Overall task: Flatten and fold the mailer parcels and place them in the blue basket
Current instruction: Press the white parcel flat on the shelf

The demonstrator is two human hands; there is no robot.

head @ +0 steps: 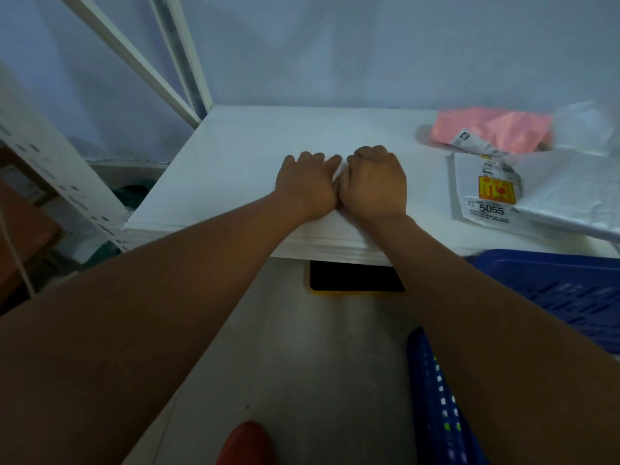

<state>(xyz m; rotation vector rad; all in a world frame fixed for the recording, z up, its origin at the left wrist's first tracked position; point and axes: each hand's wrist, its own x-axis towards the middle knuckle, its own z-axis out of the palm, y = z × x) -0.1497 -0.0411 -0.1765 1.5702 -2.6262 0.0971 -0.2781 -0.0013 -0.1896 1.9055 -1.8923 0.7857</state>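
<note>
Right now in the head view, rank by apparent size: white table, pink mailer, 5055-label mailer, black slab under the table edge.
1. white table, by far.
2-3. pink mailer and 5055-label mailer: they look alike and both are partly covered, so unranked.
4. black slab, partly hidden by the table edge.

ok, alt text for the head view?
The left hand and right hand rest side by side, backs up, on a white table. White and pink mailer parcels lie at its right end, with a blue basket below them.

White table [235, 156], pink mailer [493, 129], white mailers [483, 193]
</note>
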